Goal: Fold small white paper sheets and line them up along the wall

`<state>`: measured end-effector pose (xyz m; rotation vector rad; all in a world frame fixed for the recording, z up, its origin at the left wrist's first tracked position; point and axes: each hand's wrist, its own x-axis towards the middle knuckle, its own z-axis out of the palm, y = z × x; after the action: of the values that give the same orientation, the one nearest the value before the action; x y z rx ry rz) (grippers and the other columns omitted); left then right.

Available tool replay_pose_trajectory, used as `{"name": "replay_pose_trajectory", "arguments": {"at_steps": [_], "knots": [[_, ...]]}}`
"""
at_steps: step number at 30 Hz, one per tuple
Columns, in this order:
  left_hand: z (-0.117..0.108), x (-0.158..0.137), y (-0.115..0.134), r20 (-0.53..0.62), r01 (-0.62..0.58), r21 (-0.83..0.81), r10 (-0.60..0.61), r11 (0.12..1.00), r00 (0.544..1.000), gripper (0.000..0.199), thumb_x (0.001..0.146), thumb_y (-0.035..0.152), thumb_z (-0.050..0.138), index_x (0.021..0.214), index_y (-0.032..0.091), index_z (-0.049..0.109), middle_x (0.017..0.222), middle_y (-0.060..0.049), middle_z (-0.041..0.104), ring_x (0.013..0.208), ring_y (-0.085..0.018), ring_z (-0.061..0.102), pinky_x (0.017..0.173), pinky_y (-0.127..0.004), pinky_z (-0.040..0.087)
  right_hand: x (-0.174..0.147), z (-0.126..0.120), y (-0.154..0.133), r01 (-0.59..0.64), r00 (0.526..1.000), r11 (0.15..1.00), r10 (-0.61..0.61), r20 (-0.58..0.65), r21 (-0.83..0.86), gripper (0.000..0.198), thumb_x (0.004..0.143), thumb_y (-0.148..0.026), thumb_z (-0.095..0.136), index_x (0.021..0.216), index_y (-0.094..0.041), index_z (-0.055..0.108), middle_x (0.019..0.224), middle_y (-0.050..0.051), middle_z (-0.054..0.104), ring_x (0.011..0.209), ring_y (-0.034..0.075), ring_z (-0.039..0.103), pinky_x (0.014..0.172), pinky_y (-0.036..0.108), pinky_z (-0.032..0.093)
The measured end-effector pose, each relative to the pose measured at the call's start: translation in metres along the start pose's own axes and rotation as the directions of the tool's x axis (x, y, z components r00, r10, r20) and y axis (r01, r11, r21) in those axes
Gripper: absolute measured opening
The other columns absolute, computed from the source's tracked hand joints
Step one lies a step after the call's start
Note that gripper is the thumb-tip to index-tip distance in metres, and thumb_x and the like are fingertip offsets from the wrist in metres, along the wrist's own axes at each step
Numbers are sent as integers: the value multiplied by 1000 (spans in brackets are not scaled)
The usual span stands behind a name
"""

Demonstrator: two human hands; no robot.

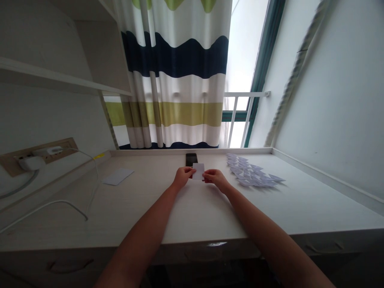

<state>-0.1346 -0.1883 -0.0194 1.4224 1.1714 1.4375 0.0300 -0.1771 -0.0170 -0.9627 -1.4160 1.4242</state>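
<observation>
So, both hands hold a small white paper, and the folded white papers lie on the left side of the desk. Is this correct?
Not quite: the head view shows the folded white papers on the right side of the desk. The left hand and right hand do hold a small white paper.

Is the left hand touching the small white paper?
Touching: the head view shows the left hand pinching the small white paper, thumb over its left edge.

Both my forearms (151, 224) are bare; they reach over the front edge of the tabletop (207, 222), angled inward toward its back edge. My left hand (181, 177) and right hand (217, 179) face each other, slightly apart, thumbs and curled fingers pinched.
</observation>
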Motion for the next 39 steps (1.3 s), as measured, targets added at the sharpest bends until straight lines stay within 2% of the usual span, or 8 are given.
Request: {"name": "replay_pose_trajectory", "arguments": {"at_steps": [4, 9, 14, 19, 23, 27, 32, 39], "knots": [[-1, 2, -2, -17, -15, 3, 15, 1000, 1000, 25, 55, 36, 67, 62, 12, 63, 59, -2, 61, 56, -13, 55, 58, -27, 45, 1, 1, 1, 12, 1000, 1000, -12, -15, 6, 17, 58, -23, 71, 62, -13, 58, 55, 0, 59, 50, 10, 58, 57, 25, 49], [-1, 1, 1, -48, -26, 6, 26, 1000, 999, 24, 56, 35, 67, 62, 12, 62, 59, -2, 61, 57, -13, 54, 57, -26, 44, 3, 2, 3, 31, 999, 999, -30, 42, -26, 20, 58, -26, 70, 64, -13, 55, 55, -1, 58, 51, 10, 58, 58, 26, 49], [0, -3, 6, -75, -37, 14, 37, 999, 996, 24, 58, 36, 65, 61, 12, 62, 58, -2, 60, 57, -12, 53, 57, -25, 44, 9, 3, 11, 169, 985, 978, -166, 34, -122, 22, 61, -32, 65, 66, -16, 51, 51, -4, 56, 48, 9, 54, 52, 25, 45], [0, -3, 5, -90, -44, 21, 46, 999, 995, 25, 59, 37, 65, 61, 12, 62, 58, -2, 59, 57, -12, 53, 56, -25, 44, 8, 5, 12, 237, 971, 943, -236, 31, -232, 21, 64, -34, 61, 68, -18, 49, 48, -6, 53, 45, 9, 51, 50, 24, 43], [3, -4, 3, -42, -46, 28, 47, 999, 998, 24, 59, 36, 65, 62, 12, 62, 59, -2, 60, 58, -13, 54, 56, -24, 44, 5, 4, 8, 167, 986, 963, -163, 36, -212, 25, 62, -37, 63, 74, -17, 54, 55, -4, 56, 51, 10, 53, 52, 24, 44], [6, -6, 4, 30, -51, 43, 49, 998, 998, 24, 58, 36, 66, 62, 13, 63, 58, -2, 60, 57, -13, 53, 54, -24, 43, 4, 0, 3, 138, 990, 987, -141, -29, -81, 29, 56, -40, 68, 71, -15, 60, 67, 1, 61, 62, 12, 56, 60, 26, 46], [6, -6, 6, 45, -35, 50, 33, 998, 998, 24, 59, 36, 65, 61, 13, 63, 57, -1, 59, 56, -12, 52, 55, -25, 42, 4, -3, 0, 100, 991, 995, -99, -91, 7, 29, 49, -36, 74, 61, -13, 61, 58, 1, 59, 56, 11, 54, 60, 28, 45], [7, -6, 6, 73, -9, 37, 6, 999, 997, 23, 58, 35, 66, 61, 13, 62, 57, -1, 59, 56, -12, 52, 56, -25, 43, 3, -4, -1, 124, 982, 992, -121, -148, 10, 28, 50, -38, 71, 62, -14, 62, 58, 0, 61, 55, 11, 54, 55, 25, 41]]}}
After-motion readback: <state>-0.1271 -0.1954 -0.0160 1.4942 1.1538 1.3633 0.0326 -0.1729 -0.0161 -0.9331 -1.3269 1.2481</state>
